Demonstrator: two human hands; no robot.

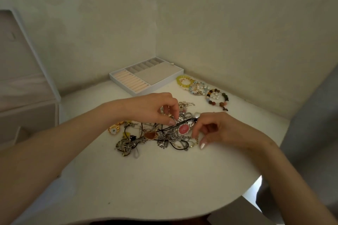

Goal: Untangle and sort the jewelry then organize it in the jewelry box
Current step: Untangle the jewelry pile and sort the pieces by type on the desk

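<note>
The counter's (146, 184) rounded white front edge lies closest, with two bare forearms reaching over it from either side. At its middle sits one tangled jewelry pile (155, 137) of silver chains, charms, a gold ring (113, 129), an amber pendant (150, 135) and one pink oval pendant (183, 129); a black cord (175, 126) threads across it all. The left hand (155, 109) is curled narrow, thumb and forefinger pinching the black cord just beside the pink pendant. The right hand (215, 129) is half curled, thumb apart from the fingers, fingertips at the cord's loop and the pile; whether it grips anything cannot be told. Three beaded bracelets lie apart at back right: yellow bracelet (184, 80), pearly bracelet (198, 88), dark bracelet (217, 99). One jewelry box (159, 86) lies open in the corner, beyond the pile. A white cabinet (27, 87) stands left.
</note>
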